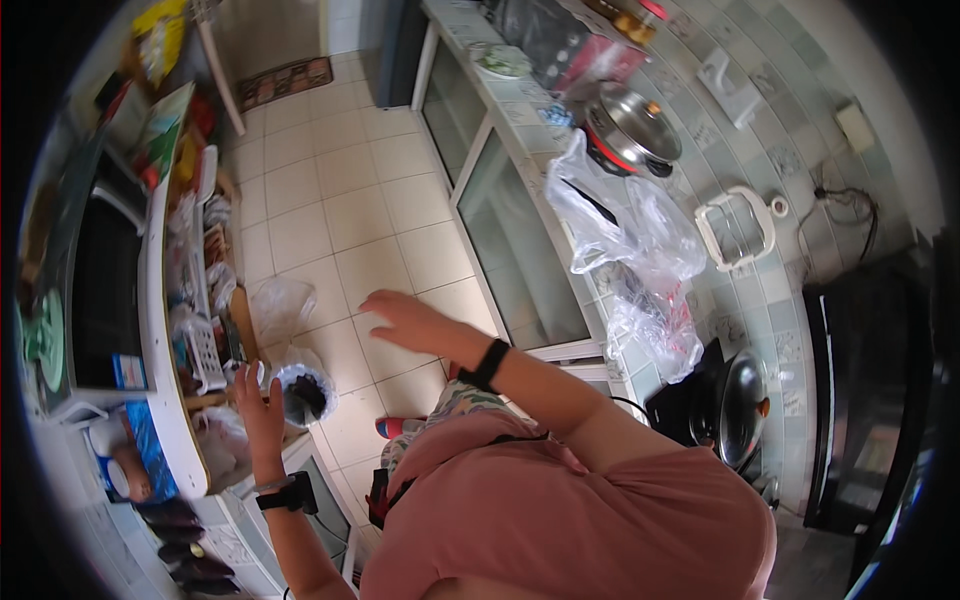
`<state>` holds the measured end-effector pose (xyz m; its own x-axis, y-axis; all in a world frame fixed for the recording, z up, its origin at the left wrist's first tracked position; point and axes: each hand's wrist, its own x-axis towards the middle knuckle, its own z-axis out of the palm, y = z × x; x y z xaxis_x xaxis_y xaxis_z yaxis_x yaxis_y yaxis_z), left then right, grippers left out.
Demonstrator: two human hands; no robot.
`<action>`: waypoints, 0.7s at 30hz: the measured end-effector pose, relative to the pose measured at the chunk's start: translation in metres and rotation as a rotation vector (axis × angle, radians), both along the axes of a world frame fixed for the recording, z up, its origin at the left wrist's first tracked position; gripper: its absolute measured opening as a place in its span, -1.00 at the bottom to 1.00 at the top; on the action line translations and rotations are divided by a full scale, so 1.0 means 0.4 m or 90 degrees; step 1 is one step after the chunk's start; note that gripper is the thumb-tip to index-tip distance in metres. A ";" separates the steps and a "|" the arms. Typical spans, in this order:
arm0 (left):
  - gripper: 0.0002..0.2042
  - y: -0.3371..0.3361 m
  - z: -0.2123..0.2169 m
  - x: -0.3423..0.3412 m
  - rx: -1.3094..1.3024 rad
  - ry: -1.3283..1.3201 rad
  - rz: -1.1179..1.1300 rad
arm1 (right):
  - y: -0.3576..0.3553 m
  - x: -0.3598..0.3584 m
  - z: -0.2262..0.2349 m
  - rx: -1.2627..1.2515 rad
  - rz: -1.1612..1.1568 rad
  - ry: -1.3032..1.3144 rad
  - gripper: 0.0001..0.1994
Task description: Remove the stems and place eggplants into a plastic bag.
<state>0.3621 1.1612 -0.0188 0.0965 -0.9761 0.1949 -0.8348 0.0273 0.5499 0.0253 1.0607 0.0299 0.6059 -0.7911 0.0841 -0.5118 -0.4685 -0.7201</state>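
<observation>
Both hands are empty and apart from each other, with the fingers spread. Left hand [262, 415] is at the left side of the waste bin [329, 386], very near; whether it touches, I cannot tell. Its fingers point away from the person. Right hand [412, 325] is beyond the bin and to its right, the fingers pointing left. The bin stands on glossy, cream, square floor tiles [360, 215]. Its round mouth opens upward, and I cannot tell a long axis. Its lining is thin, wrinkled, translucent plastic, around dark contents. Just beyond the bin lies a crumpled clear bag [283, 305]. Left of the bin, a white slotted plastic basket [205, 355] extends lengthwise away from the person.
</observation>
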 end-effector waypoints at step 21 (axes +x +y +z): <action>-0.57 -0.549 0.211 -1.149 -0.144 0.025 -0.576 | -0.138 -1.054 0.144 0.320 -0.234 0.353 -0.56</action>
